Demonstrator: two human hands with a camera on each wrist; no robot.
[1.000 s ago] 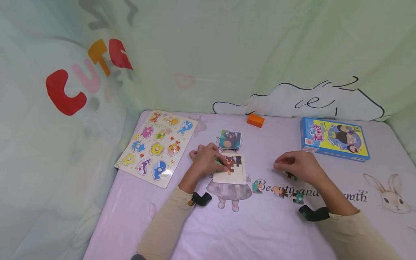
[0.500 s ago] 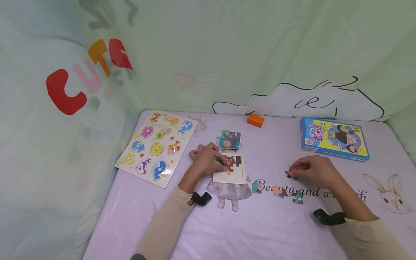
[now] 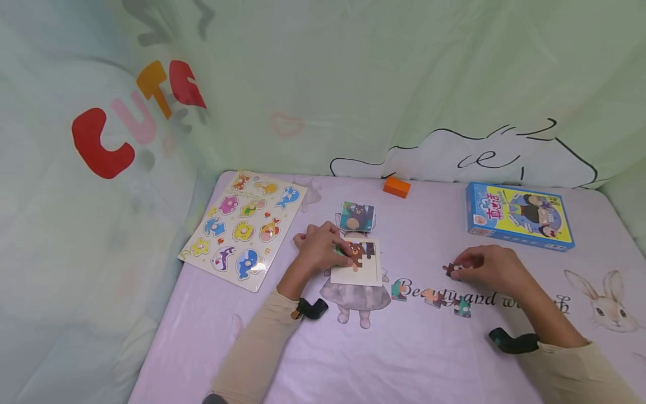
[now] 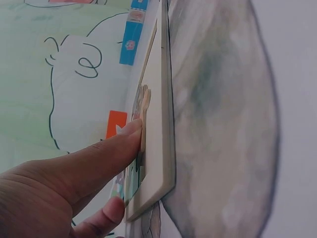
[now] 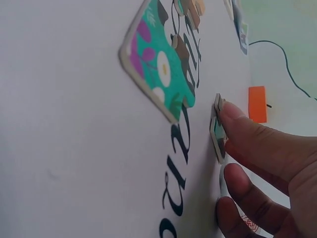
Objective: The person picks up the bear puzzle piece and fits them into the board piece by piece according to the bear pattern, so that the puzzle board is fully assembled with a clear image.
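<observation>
My left hand (image 3: 319, 247) rests on a square wooden puzzle board (image 3: 370, 275). Thumb and a finger touch the brown bear pieces (image 3: 356, 252) fitted in its upper part; the left wrist view shows the thumb against a piece's surface. Farther right, my right hand (image 3: 492, 269) pinches a brown puzzle piece (image 3: 451, 270) just above the table, its far side hidden by the fingers. Loose jigsaw pieces lie nearer me: a teal one (image 3: 399, 290), a peach-and-brown one (image 3: 433, 297) and a green one (image 3: 462, 306). A bear picture card (image 3: 357, 217) lies beyond the board.
A board of sea-animal shapes (image 3: 262, 252) lies at the left. At the back are an orange block (image 3: 397, 187) and, to the right, a blue and yellow box (image 3: 522, 216). A green curtain (image 3: 353, 84) hangs behind the table.
My right hand has moved right and toward me, and now pinches a piece that was partly under it. Its brown part shows more than before. The left hand has stayed put.
</observation>
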